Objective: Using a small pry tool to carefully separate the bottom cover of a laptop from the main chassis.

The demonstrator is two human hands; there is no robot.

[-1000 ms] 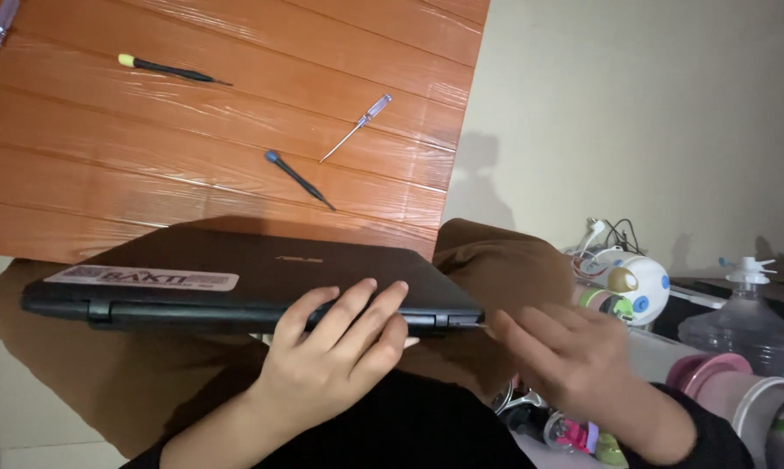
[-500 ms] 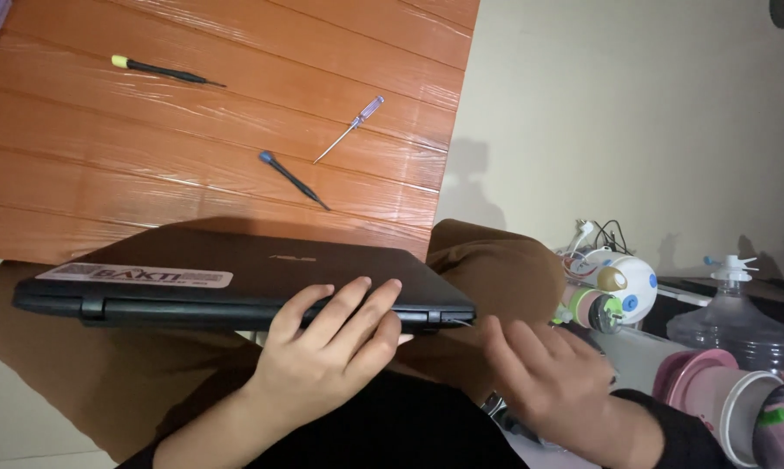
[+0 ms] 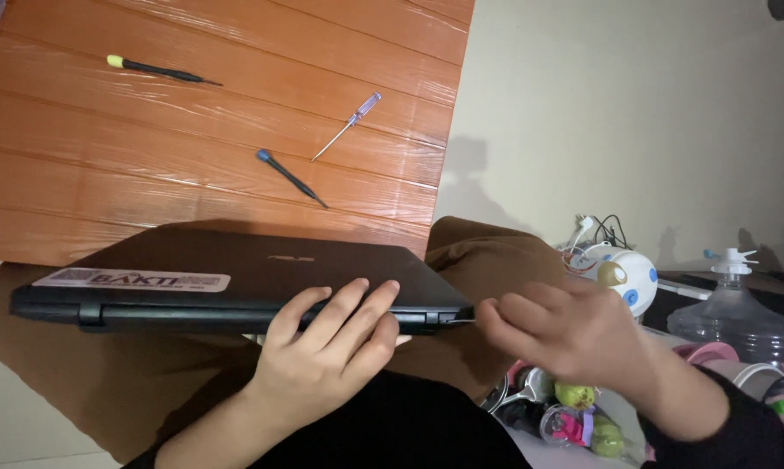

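Note:
A closed black laptop [image 3: 236,269] with a white sticker on its lid rests across my lap, which is draped in brown cloth. My left hand [image 3: 322,356] grips the laptop's near edge, fingers lying over the lid. My right hand [image 3: 566,334] is at the laptop's right-hand corner, its fingertips touching the edge there. That hand is blurred, and I cannot tell whether it pinches anything.
An orange wooden table [image 3: 105,174] beyond the laptop carries a yellow-handled screwdriver [image 3: 153,69], a clear purple one [image 3: 349,124] and a dark blue one [image 3: 289,176]. To the right stand a white round device [image 3: 622,274], a water bottle [image 3: 739,313], a pink cup [image 3: 713,354] and small toys [image 3: 574,417].
My right hand has moved up and left from beside my lap to the laptop's right corner. My left hand keeps its grip on the laptop.

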